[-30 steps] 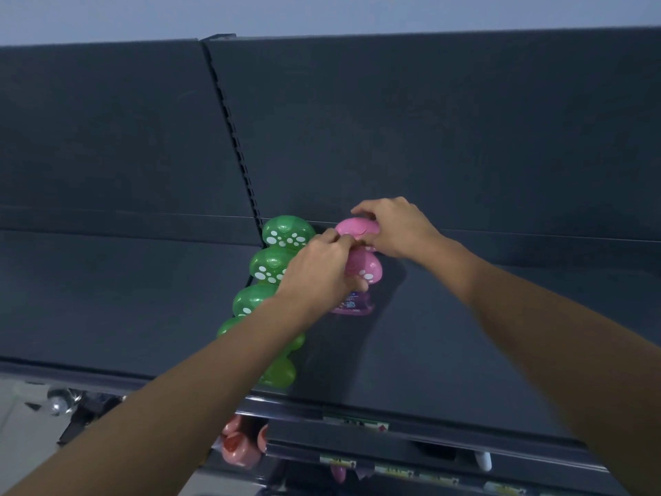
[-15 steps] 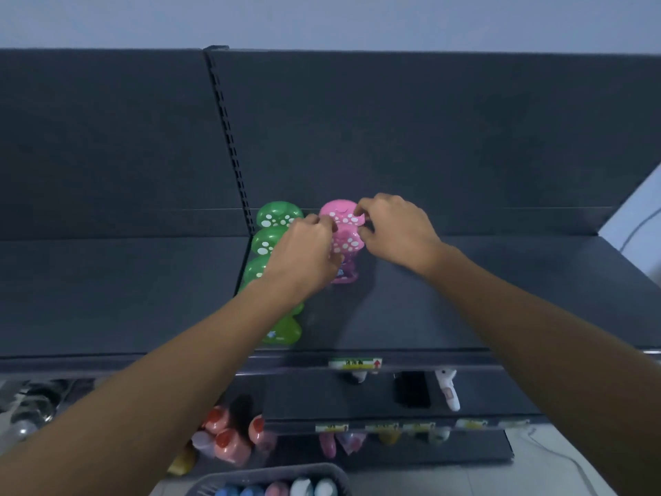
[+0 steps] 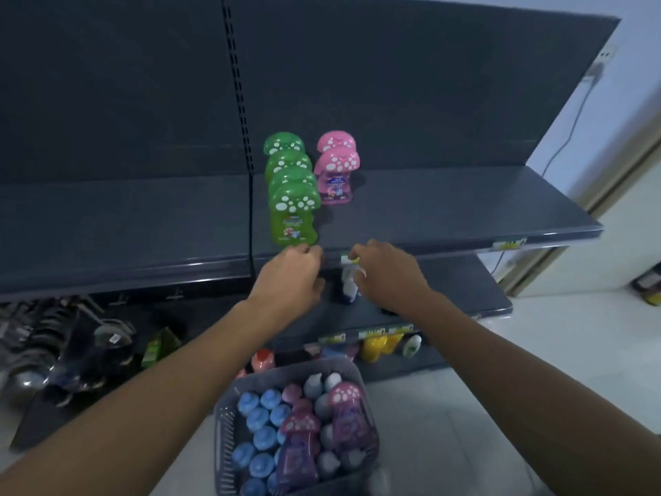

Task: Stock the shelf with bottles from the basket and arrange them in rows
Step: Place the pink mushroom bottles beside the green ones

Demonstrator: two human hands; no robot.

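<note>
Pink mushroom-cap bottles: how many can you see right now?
4. On the shelf: front pink bottle, rear pink bottle. In the basket: left pink bottle, right pink bottle; others may be hidden.

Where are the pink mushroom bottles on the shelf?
In the head view, the two pink bottles stand one behind the other on the shelf, just right of the green row.

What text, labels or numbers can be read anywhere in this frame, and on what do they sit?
Nothing can be read.
front green bottle: label print blurred.
front pink bottle: label blurred.
shelf-edge tags: too small and blurred.
purple bottles in the basket: labels blurred.
</note>
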